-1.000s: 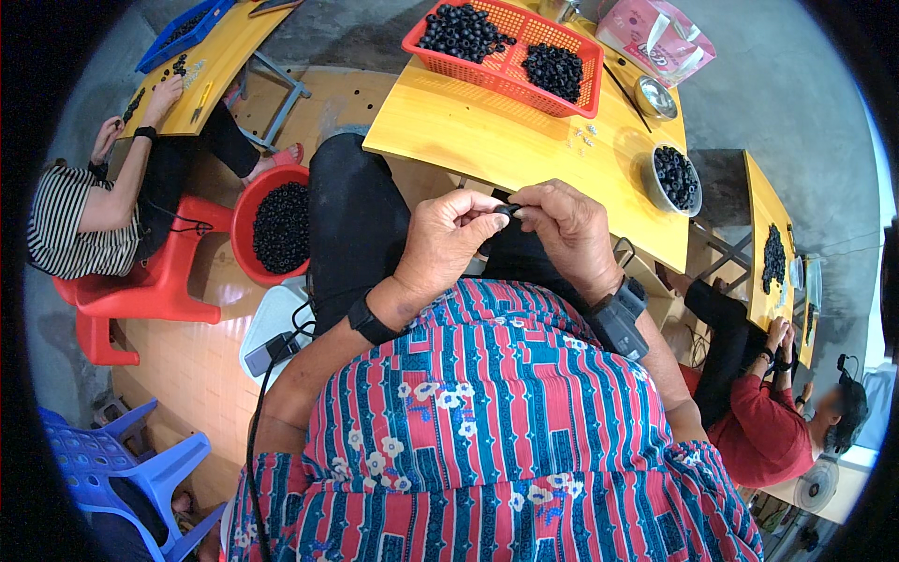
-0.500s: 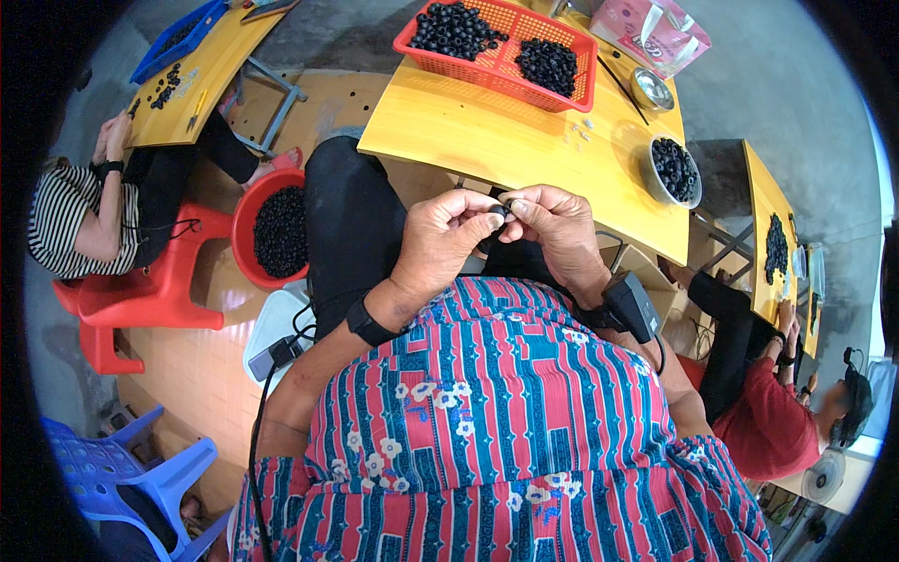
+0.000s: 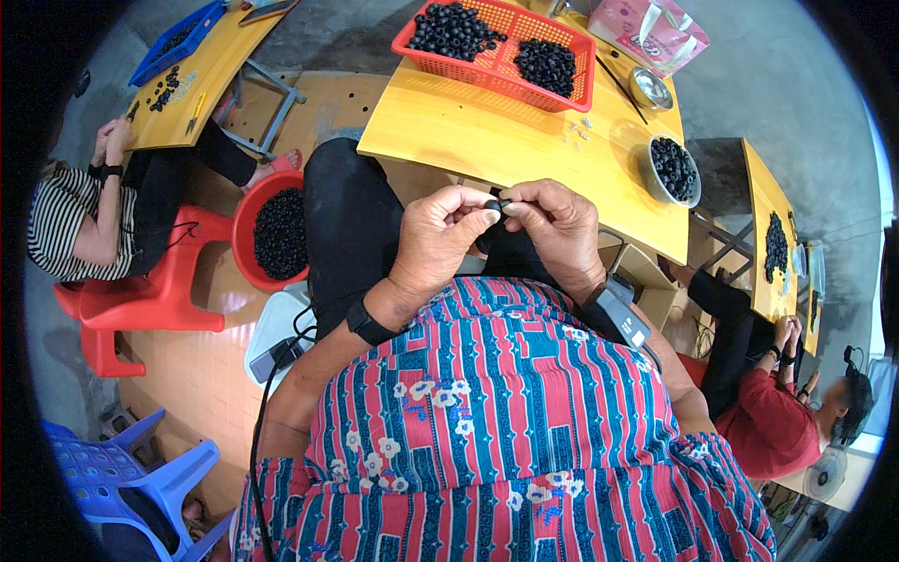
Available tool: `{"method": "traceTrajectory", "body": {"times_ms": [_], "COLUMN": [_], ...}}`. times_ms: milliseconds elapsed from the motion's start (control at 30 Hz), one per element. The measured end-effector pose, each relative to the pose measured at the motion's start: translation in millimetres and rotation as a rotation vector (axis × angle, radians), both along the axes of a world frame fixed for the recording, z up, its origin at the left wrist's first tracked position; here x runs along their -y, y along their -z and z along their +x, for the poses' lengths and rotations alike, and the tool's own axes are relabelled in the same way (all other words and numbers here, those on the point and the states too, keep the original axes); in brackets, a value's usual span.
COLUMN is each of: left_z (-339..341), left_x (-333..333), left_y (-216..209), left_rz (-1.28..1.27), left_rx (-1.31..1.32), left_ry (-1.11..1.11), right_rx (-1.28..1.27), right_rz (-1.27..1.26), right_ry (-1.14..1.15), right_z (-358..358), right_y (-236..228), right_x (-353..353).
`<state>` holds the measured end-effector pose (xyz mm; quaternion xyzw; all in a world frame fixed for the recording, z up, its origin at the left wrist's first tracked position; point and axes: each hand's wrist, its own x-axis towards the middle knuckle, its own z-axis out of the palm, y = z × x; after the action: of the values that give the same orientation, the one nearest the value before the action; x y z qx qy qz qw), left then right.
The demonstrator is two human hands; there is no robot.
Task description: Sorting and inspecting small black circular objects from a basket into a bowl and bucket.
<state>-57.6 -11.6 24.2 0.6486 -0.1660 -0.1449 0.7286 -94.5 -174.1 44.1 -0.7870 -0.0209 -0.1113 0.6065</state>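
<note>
A small black piece (image 3: 494,205) is held up near the close edge of the worktop (image 3: 440,131). The left hand (image 3: 435,234) has its thumb and fingers clamped on it; the right hand (image 3: 560,225) pinches its other side, fingers together, though it's too small from here to make out what they're doing to the edge. I'd call the step in hand 2-handed work on 1 piece; the next move seems to call for a steady left pinch and fine right-hand control. Farther out, a red basket (image 3: 496,82) holds 2 heaps of black pieces, with pale bits (image 3: 581,134) and a filled bowl (image 3: 652,176) rightward.
</note>
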Motion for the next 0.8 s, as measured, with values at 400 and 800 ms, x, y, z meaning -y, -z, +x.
{"method": "traceTrajectory", "body": {"times_ms": [400,800], "left_z": [1.2,0.0], "left_x": [1.2,0.1], "left_y": [7.9,4.0], "left_rz": [-0.118,-0.087], "left_rx": [-0.090,-0.092], "left_ry": [0.063,0.061], "right_rx": [-0.180,-0.192], "right_rz": [0.616,0.485], "right_ry": [-0.122,-0.151], "right_z": [2.4,-2.0], "right_y": [8.9,2.7], "right_x": [12.0,11.1]}}
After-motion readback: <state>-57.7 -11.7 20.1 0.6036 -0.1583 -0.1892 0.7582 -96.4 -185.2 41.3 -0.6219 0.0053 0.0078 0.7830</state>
